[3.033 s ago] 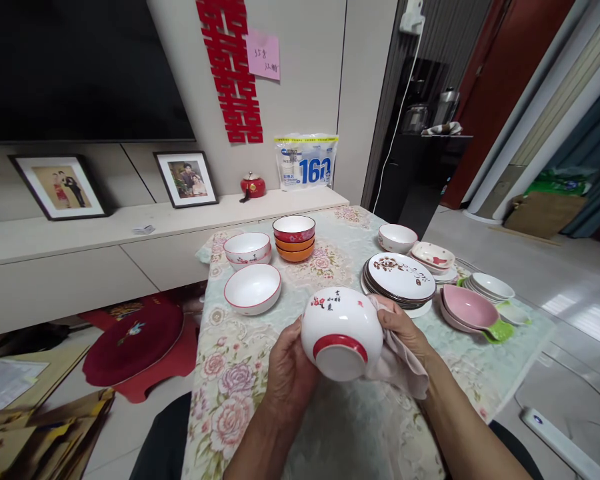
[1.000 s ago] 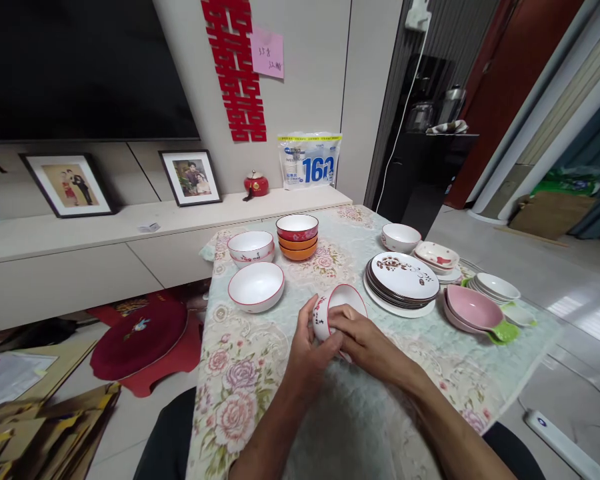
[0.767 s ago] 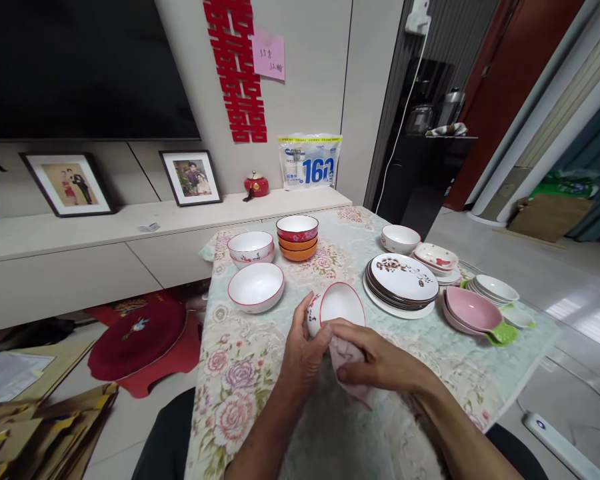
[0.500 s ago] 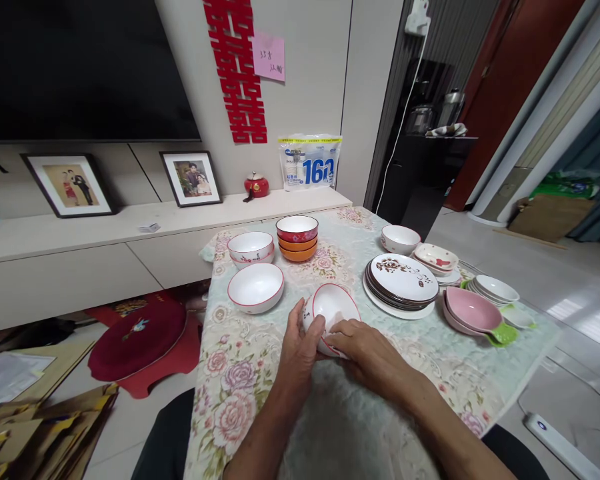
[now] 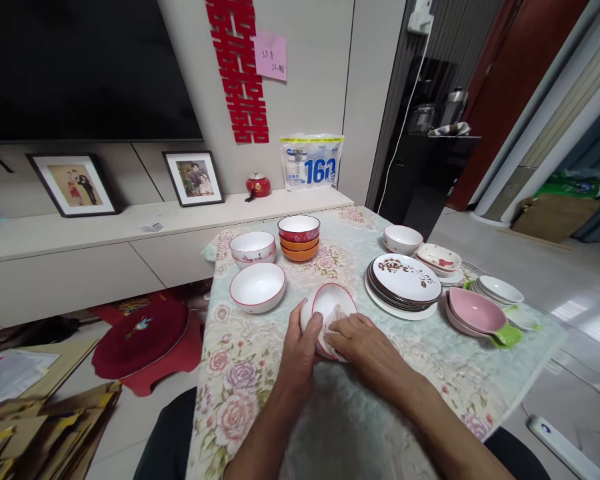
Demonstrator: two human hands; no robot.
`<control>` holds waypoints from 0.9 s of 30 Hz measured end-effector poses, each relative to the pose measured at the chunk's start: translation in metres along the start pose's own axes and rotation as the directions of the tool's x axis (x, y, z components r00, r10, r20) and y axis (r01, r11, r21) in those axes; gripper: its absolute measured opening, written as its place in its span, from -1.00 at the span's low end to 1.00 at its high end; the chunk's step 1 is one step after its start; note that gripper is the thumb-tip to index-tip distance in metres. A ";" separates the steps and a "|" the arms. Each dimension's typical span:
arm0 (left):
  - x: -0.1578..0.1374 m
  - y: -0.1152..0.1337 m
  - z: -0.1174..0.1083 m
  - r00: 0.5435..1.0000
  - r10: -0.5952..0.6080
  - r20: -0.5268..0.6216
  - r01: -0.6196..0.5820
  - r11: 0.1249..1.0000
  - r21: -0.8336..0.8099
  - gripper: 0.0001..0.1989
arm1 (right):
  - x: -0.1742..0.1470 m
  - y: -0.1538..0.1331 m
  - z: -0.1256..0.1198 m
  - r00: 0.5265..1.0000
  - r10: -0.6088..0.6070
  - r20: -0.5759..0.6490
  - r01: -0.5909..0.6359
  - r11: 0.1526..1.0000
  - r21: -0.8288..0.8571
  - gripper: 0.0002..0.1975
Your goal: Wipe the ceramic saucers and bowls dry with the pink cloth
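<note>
On the flowered counter [image 5: 230, 400], a red-rimmed bowl [image 5: 257, 285] sits in front of a nested pair [image 5: 253, 247]. Next, the left grip [image 5: 300, 341] pinches a tilted white bowl [image 5: 331, 296] over the counter, thumb across its rim. The right grip [image 5: 361, 341] bunches a pale cloth [image 5: 333, 317] (mostly hidden) against the bowl's inside. Further right stand stacked plates [image 5: 404, 279], then pink dishes [image 5: 475, 311].

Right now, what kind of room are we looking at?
Probably a home living room: a large dark screen on the wall, a long low cabinet beneath it with two framed photos on top, and a red paper cut-out strip beside the screen.
</note>
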State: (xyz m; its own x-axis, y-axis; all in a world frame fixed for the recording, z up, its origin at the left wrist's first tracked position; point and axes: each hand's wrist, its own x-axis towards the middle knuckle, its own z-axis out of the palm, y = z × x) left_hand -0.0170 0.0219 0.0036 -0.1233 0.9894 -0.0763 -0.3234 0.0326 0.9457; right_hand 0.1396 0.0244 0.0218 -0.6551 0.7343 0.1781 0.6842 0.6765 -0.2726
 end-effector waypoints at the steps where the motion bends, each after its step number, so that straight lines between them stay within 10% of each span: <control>1: 0.001 -0.002 0.001 1.000 -0.010 0.004 0.010 1.000 0.002 -0.35 | -0.001 0.000 0.002 1.000 0.015 -0.010 -0.015 1.000 -0.011 -0.74; 9: -0.006 -0.013 0.009 0.998 0.028 0.062 -0.027 0.999 -0.022 -0.24 | 0.003 -0.014 0.017 0.969 0.083 -0.233 0.028 0.898 0.439 -0.72; 14: -0.004 -0.001 0.006 1.000 0.010 0.025 -0.009 1.000 -0.026 -0.33 | 0.001 -0.007 0.006 0.998 -0.062 -0.022 0.065 0.984 0.165 -0.55; 20: -0.002 0.002 0.009 0.992 0.086 -0.094 -0.074 0.989 0.131 -0.31 | -0.004 0.000 0.006 0.977 0.199 -0.079 -0.212 0.947 -0.240 -0.77; 27: 0.001 0.000 0.007 0.972 0.157 -0.175 -0.158 0.987 0.009 -0.35 | -0.020 -0.004 -0.018 0.961 0.244 0.128 -0.244 0.970 -0.017 -0.87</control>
State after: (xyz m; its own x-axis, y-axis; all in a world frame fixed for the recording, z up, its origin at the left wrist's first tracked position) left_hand -0.0104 0.0243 0.0059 -0.3350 0.9420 0.0190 -0.2918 -0.1229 0.9485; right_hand 0.1560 0.0080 0.0362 -0.5034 0.8639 -0.0164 0.8289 0.4775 -0.2913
